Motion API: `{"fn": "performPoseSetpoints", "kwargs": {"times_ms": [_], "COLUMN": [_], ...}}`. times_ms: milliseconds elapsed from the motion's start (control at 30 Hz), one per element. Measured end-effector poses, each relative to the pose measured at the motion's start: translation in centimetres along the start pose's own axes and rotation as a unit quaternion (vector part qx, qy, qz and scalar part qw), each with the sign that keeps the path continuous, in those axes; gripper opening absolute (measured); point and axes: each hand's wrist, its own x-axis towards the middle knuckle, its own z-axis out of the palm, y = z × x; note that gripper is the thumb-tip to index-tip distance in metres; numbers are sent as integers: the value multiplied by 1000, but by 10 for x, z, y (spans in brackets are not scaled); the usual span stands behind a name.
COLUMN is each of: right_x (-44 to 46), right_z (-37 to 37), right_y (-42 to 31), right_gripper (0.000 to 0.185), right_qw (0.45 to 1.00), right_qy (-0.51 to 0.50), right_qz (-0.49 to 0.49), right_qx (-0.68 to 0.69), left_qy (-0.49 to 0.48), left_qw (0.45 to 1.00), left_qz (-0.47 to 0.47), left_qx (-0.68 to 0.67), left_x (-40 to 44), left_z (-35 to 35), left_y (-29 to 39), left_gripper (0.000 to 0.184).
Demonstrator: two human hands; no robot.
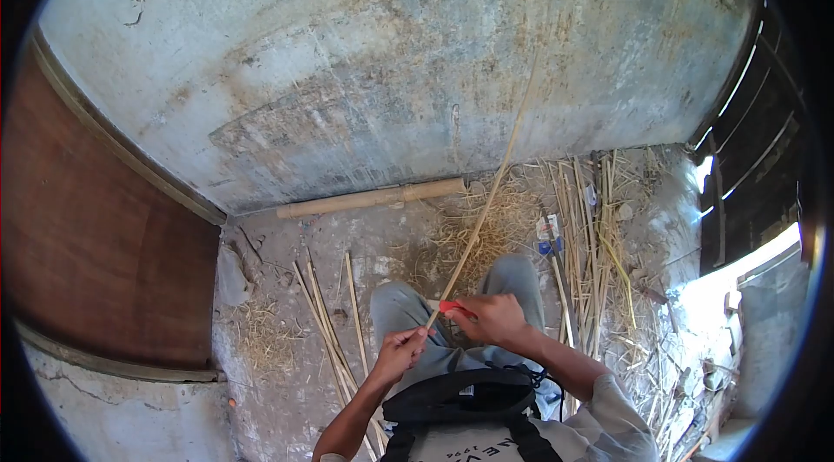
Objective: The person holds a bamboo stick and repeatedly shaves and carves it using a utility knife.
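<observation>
A long, thin bamboo strip (480,223) slants up from my lap and away toward the wall. My left hand (401,353) is closed around its near end. Just above that, my right hand (493,319) grips a small red tool (453,308), which lies against the strip. The tool's working edge is too small to make out, so its exact kind does not show. Both hands are over my lap, between my knees, with a black waist bag (460,394) below them.
A bamboo pole (373,200) lies along the foot of the wall. Curly shavings (478,232) cover the floor ahead. Many strips (593,245) lie to the right, and several more strips (334,336) to the left. A brown door panel (113,227) stands at far left.
</observation>
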Motion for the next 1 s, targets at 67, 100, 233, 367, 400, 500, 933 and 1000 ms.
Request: {"fn": "performPoseSetpoints", "kwargs": {"times_ms": [67,100,233,367,400,500,933,1000], "right_x": [0,2,18,17,13,0,3,4], "right_z": [2,2,-15,-21,-16,2,1,-2], "right_y": [-1,1,21,8,6,1,0,-2], "right_gripper": [24,24,23,25,25,28,28,28], "right_qw": [1000,1000,997,998,998,999,1000,1000], "right_qy": [11,12,58,51,51,-33,4,10], "right_qz": [-9,-10,42,16,17,-19,-14,-19], "right_qx": [13,13,-4,17,16,19,8,3], "left_qy": [-12,-12,-33,-30,-31,-8,10,14], "left_qw": [1000,1000,999,1000,999,1000,999,999], "left_qz": [-7,-6,-26,-2,-2,27,29,35], "left_qx": [-27,-27,-33,-6,-6,8,-10,-2], "left_x": [0,-1,-7,-7,-6,-1,5,4], "left_z": [0,0,-7,-7,-5,0,11,11], "left_y": [2,2,-1,-2,-1,1,11,8], "left_gripper": [33,33,32,33,33,34,33,33]}}
